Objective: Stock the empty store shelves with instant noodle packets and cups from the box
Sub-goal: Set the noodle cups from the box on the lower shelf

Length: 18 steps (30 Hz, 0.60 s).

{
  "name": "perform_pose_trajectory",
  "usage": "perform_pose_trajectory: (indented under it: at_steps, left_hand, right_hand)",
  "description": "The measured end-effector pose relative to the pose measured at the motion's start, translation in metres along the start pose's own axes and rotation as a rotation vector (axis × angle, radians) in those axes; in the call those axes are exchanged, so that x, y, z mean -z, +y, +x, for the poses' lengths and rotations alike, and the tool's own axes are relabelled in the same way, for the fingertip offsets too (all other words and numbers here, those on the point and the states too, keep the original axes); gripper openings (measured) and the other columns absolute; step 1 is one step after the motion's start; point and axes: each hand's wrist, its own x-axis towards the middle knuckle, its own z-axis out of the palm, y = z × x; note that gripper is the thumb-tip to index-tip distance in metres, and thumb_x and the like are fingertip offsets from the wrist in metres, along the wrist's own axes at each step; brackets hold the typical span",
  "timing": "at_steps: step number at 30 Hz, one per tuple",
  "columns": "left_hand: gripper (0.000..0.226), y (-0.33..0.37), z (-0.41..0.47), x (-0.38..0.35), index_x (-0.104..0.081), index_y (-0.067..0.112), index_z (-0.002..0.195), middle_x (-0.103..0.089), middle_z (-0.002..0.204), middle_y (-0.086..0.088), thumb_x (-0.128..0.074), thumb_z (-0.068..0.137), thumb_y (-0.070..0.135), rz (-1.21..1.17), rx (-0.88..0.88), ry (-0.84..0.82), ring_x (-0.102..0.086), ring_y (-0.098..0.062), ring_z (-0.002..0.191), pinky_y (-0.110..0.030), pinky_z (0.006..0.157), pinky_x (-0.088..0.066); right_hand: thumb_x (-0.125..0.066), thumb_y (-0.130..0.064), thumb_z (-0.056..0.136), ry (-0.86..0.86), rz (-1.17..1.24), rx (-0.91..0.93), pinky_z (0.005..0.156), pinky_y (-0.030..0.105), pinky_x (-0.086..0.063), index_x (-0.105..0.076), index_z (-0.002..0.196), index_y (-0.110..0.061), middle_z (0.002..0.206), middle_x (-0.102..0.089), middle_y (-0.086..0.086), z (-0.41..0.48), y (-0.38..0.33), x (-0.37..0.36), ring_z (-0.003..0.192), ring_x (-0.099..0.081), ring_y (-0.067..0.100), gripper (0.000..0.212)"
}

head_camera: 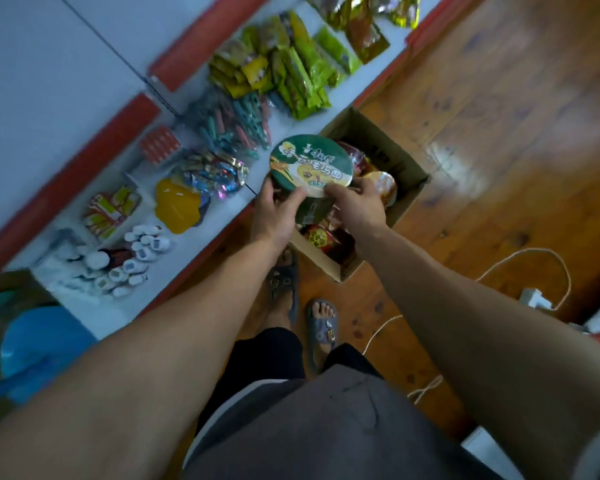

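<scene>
Shelf (229, 206) at left carries snacks (291, 74). Left hand (278, 211) curls round the near-left side of the cup (310, 164), right hand (355, 206) round its right side, a two-sided hold that likely keeps it level. Cup is sealed, green-walled, with a green-and-white printed top; it is held just above the box (400, 168), beside the shelf edge

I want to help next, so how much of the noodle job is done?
Barely started, it seems: no noodle cups show on the shelf, only snack packets and such. The left hand and right hand hold a green noodle cup above the box. Red packets and another cup wait inside.
</scene>
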Motion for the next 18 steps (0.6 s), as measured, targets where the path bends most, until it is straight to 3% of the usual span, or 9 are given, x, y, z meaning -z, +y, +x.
perform_pose_trajectory:
  at_steps: [6, 8, 10, 12, 14, 16, 18]
  left_hand:
    - [0.078, 0.052, -0.100, 0.046, -0.041, 0.033, 0.148, -0.048, 0.148, 0.001, -0.065, 0.077, 0.057, -0.105, -0.214, 0.099, -0.046, -0.020, 0.134, -0.046, 0.111, -0.040]
    - [0.078, 0.069, -0.129, 0.067, -0.045, 0.035, 0.144, -0.053, 0.143, 0.004, -0.066, 0.073, 0.059, -0.189, -0.270, 0.152, -0.051, -0.019, 0.130, -0.047, 0.109, -0.043]
    - [0.067, 0.080, -0.156, 0.088, -0.046, 0.036, 0.143, -0.056, 0.140, 0.005, -0.067, 0.080, 0.050, -0.242, -0.332, 0.211, -0.054, -0.016, 0.126, -0.044, 0.107, -0.046]
    - [0.064, 0.088, -0.185, 0.115, -0.046, 0.034, 0.143, -0.057, 0.139, 0.005, -0.067, 0.083, 0.043, -0.308, -0.390, 0.267, -0.056, -0.014, 0.125, -0.042, 0.106, -0.047]
    - [0.052, 0.093, -0.200, 0.135, -0.047, 0.028, 0.142, -0.059, 0.136, 0.005, -0.064, 0.093, 0.031, -0.346, -0.437, 0.286, -0.057, -0.013, 0.123, -0.037, 0.104, -0.049]
    - [0.040, 0.094, -0.223, 0.164, -0.050, 0.027, 0.136, -0.063, 0.125, 0.009, -0.059, 0.098, 0.020, -0.389, -0.490, 0.338, -0.059, -0.010, 0.116, -0.023, 0.088, -0.055]
    - [0.037, 0.094, -0.236, 0.195, -0.051, 0.033, 0.133, -0.062, 0.124, 0.011, -0.059, 0.098, 0.023, -0.401, -0.495, 0.421, -0.059, -0.010, 0.116, -0.014, 0.077, -0.051]
  right_hand:
    - [-0.068, -0.035, 0.088, -0.082, -0.085, 0.284, 0.053, 0.015, -0.043, -0.053, 0.123, -0.018, 0.101, -0.065, -0.003, -0.106, -0.060, 0.007, 0.074, -0.060, 0.004, 0.042]
    - [-0.069, -0.036, 0.087, -0.127, -0.104, 0.376, 0.064, 0.021, -0.050, -0.054, 0.120, -0.019, 0.101, -0.065, -0.005, -0.138, -0.079, 0.001, 0.080, -0.061, 0.005, 0.040]
    - [-0.069, -0.039, 0.085, -0.163, -0.124, 0.468, 0.085, 0.035, -0.054, -0.053, 0.115, -0.023, 0.105, -0.065, -0.006, -0.171, -0.093, -0.009, 0.092, -0.062, 0.012, 0.037]
    - [-0.070, -0.039, 0.084, -0.209, -0.150, 0.558, 0.092, 0.043, -0.053, -0.053, 0.115, -0.023, 0.104, -0.064, -0.007, -0.207, -0.103, -0.025, 0.097, -0.063, 0.016, 0.039]
    - [-0.071, -0.038, 0.084, -0.242, -0.153, 0.617, 0.090, 0.041, -0.052, -0.054, 0.117, -0.022, 0.100, -0.063, -0.010, -0.228, -0.111, -0.038, 0.095, -0.062, 0.013, 0.041]
    - [-0.070, -0.034, 0.086, -0.311, -0.177, 0.675, 0.084, 0.032, -0.047, -0.055, 0.116, -0.021, 0.094, -0.061, -0.015, -0.257, -0.118, -0.058, 0.088, -0.059, 0.006, 0.037]
    - [-0.070, -0.035, 0.086, -0.368, -0.215, 0.721, 0.082, 0.030, -0.045, -0.053, 0.112, -0.022, 0.093, -0.060, -0.015, -0.280, -0.128, -0.082, 0.087, -0.058, 0.007, 0.033]
